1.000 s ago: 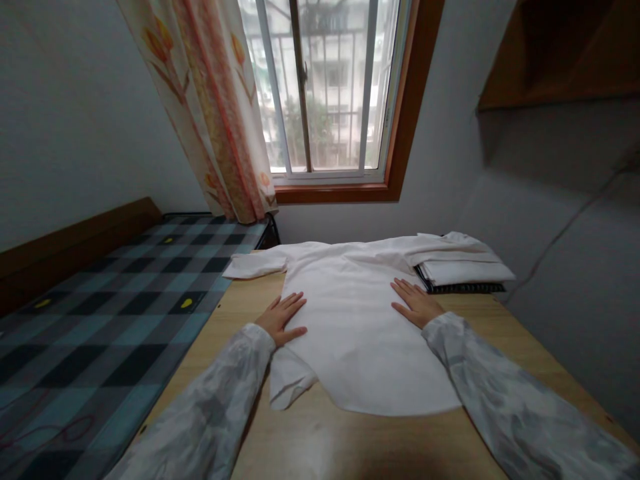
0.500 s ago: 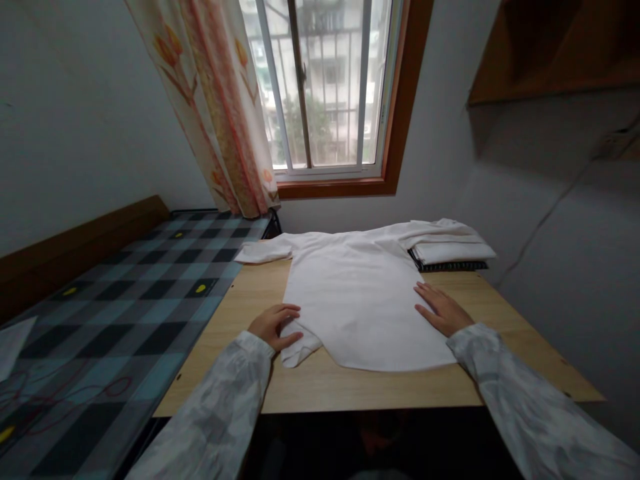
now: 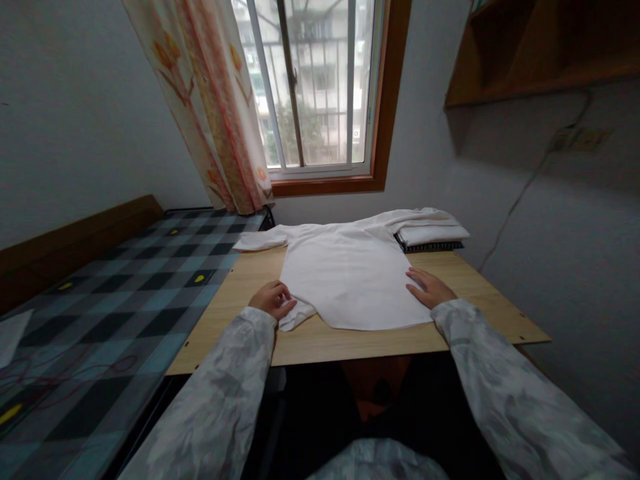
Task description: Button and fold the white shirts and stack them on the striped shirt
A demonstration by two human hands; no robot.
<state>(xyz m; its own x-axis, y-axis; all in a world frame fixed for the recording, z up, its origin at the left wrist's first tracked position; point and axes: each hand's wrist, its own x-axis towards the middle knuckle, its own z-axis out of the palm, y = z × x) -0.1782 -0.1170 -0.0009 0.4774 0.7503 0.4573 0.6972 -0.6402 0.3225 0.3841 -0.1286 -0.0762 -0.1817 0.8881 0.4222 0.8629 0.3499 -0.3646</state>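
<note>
A white shirt [image 3: 347,280] lies spread flat on a wooden table [image 3: 480,313], its collar end toward twelve o'clock, under the window [image 3: 310,87]. The left hand [image 3: 273,298] sits at the shirt's eight o'clock corner, fingers curled and pinching a bunched fold of the hem [image 3: 295,315]. The right hand [image 3: 430,288] rests palm down on the shirt's edge at four o'clock, fingers straight and close together, pointing toward ten o'clock. At two o'clock from the shirt, a stack of folded white clothes [image 3: 430,230] lies on something dark, touching the shirt's sleeve. A checked bed [image 3: 100,287] runs along the table at nine o'clock, and a flowered curtain [image 3: 210,100] hangs at eleven o'clock.
</note>
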